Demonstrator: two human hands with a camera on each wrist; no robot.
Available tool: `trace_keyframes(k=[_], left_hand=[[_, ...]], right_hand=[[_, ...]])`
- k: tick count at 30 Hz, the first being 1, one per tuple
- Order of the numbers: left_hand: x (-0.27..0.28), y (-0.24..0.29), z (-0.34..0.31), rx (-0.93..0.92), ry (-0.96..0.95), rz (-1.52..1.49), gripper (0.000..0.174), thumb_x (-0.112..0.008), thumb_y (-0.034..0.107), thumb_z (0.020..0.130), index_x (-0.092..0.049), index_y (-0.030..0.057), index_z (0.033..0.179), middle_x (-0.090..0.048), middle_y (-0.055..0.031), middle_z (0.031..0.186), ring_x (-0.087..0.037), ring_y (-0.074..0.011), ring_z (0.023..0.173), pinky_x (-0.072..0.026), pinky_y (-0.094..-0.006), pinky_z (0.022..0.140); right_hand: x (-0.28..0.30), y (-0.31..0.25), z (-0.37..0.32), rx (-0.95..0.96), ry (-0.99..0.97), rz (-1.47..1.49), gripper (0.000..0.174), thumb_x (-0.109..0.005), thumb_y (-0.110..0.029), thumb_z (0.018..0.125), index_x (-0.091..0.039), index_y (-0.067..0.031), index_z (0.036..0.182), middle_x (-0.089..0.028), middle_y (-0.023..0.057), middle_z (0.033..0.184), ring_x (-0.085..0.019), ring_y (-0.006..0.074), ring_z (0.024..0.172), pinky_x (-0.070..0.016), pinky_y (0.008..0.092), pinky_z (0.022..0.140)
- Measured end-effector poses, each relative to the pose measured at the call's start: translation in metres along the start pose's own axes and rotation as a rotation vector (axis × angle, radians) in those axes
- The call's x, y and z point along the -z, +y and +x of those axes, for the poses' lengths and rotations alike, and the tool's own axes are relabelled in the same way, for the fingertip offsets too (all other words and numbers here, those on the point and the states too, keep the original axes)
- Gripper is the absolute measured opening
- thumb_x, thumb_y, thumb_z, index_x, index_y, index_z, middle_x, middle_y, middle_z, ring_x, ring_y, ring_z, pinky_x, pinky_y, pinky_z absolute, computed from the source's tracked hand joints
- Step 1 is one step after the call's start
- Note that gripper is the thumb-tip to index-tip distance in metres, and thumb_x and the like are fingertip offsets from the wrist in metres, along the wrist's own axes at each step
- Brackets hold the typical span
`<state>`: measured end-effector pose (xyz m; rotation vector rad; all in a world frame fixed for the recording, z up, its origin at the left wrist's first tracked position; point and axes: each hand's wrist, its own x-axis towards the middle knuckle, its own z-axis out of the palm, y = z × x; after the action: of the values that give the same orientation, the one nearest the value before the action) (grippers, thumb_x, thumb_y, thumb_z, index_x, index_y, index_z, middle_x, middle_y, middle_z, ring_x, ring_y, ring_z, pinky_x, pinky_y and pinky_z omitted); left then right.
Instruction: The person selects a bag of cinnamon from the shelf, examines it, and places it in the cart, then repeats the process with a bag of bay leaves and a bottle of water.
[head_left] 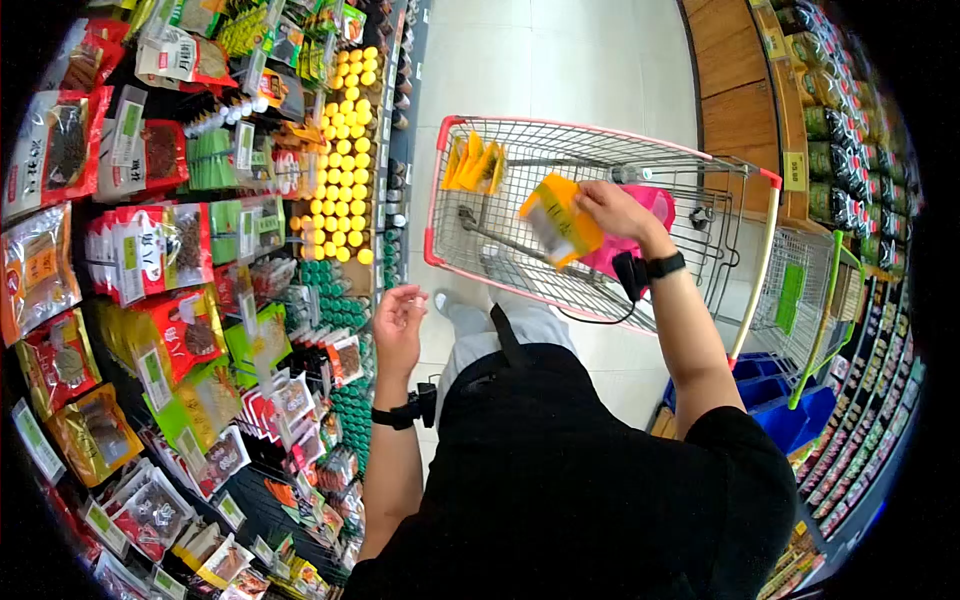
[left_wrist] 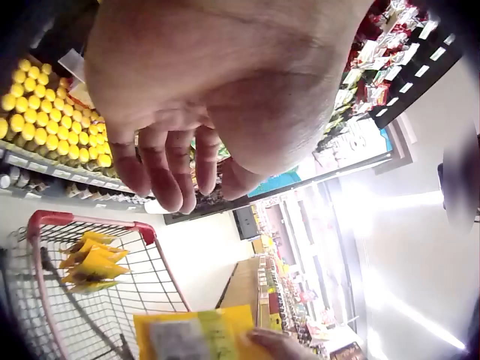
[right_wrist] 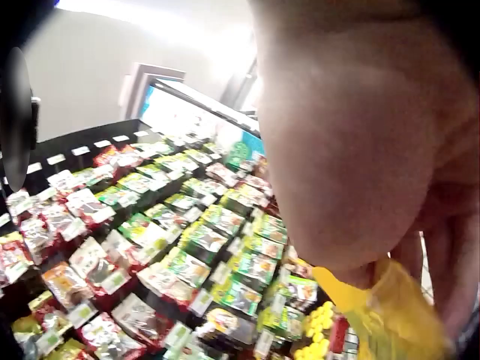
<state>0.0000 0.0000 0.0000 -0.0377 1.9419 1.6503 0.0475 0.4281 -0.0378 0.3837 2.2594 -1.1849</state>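
Observation:
My right hand (head_left: 615, 212) pinches a yellow spice packet (head_left: 558, 222) by its edge, above the wire shopping cart (head_left: 570, 128). Part of that packet (right_wrist: 397, 315) shows under the palm in the right wrist view. Several similar yellow packets (head_left: 474, 165) stand in a cluster at the cart's far-left end. A bright pink item (head_left: 650, 203) lies in the cart, partly covered by the right hand. Beside the shelf, my left hand (head_left: 400, 318) is raised with loosely bent fingers and nothing in them; the left wrist view shows its palm and hanging fingers (left_wrist: 169, 187).
A shelf on the left carries hanging spice bags (head_left: 150, 250), rows of yellow-capped bottles (head_left: 345, 160) and green-capped ones (head_left: 350, 385). Behind the cart handle stands another cart (head_left: 790, 275) with blue bins (head_left: 800, 415). Wooden shelving (head_left: 735, 85) lines the right side of the tiled aisle.

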Motion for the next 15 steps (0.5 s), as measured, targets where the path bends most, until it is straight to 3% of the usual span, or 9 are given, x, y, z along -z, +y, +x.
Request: trace_keyframes(k=[2,3,5,6,9,12,15], left_hand=[[0.011,0.011,-0.019,0.01,0.015,0.055,0.018,-0.063,0.007,0.097,-0.06,0.0,0.114,-0.067,-0.0084,0.107,-0.065,-0.0125,0.096,-0.0543,-0.0274,0.085],[-0.025,-0.011,0.019,-0.037,-0.012,-0.049,0.017,-0.062,0.006,0.097,-0.061,0.0003,0.113,-0.068,-0.008,0.106,-0.064,-0.012,0.092,-0.0537,-0.0269,0.085],[-0.01,-0.008,0.01,-0.035,0.018,0.002,0.017,-0.062,0.006,0.097,-0.061,0.0009,0.113,-0.068,-0.0073,0.103,-0.064,-0.0115,0.092,-0.0526,-0.0262,0.084],[-0.001,-0.003,0.0,-0.003,0.046,0.064,0.016,-0.062,0.007,0.097,-0.061,0.0014,0.113,-0.069,-0.0065,0.101,-0.064,-0.0109,0.094,-0.0516,-0.0258,0.083],[0.002,-0.004,-0.013,0.041,0.128,0.056,0.016,-0.062,0.007,0.097,-0.062,0.0013,0.112,-0.069,-0.0066,0.102,-0.064,-0.0112,0.094,-0.0503,-0.0257,0.085],[0.005,-0.019,-0.028,0.088,0.185,0.065,0.016,-0.062,0.007,0.097,-0.062,0.0018,0.112,-0.069,-0.0067,0.103,-0.065,-0.0121,0.095,-0.0501,-0.0264,0.085],[0.001,-0.025,-0.046,0.155,0.22,0.122,0.016,-0.063,0.008,0.096,-0.063,0.0022,0.111,-0.07,-0.0071,0.102,-0.065,-0.0124,0.093,-0.0501,-0.0262,0.083]], right_hand=[[-0.021,0.031,0.02,-0.116,-0.008,0.109,0.023,-0.048,-0.016,0.1,-0.064,-0.0036,0.11,-0.066,0.0096,0.092,-0.068,0.0229,0.088,-0.0588,0.0383,0.076],[0.016,0.086,0.045,-0.156,0.123,0.118,0.023,-0.048,-0.016,0.1,-0.063,-0.0035,0.111,-0.066,0.0092,0.092,-0.068,0.0227,0.087,-0.0591,0.0378,0.074],[-0.026,0.165,0.099,-0.164,0.246,0.318,0.023,-0.048,-0.015,0.099,-0.062,-0.0031,0.113,-0.066,0.0083,0.093,-0.068,0.0225,0.086,-0.0597,0.0369,0.071],[-0.043,0.179,0.114,-0.226,0.199,0.454,0.034,-0.049,-0.018,0.099,-0.062,0.0058,0.12,-0.071,0.0177,0.099,-0.072,0.0243,0.086,-0.0614,0.0367,0.067],[-0.056,0.175,0.129,-0.286,0.225,0.733,0.036,-0.05,-0.02,0.099,-0.061,0.0026,0.124,-0.07,0.0162,0.104,-0.072,0.0249,0.083,-0.0624,0.0401,0.067],[-0.067,0.185,0.158,-0.253,0.282,0.517,0.033,-0.05,-0.016,0.098,-0.058,-0.0027,0.127,-0.067,0.0146,0.11,-0.071,0.0269,0.091,-0.0634,0.0419,0.067],[-0.079,0.182,0.183,-0.285,0.271,0.563,0.033,-0.048,-0.015,0.099,-0.056,-0.0004,0.127,-0.065,0.0168,0.115,-0.07,0.0302,0.096,-0.0639,0.0425,0.069]])
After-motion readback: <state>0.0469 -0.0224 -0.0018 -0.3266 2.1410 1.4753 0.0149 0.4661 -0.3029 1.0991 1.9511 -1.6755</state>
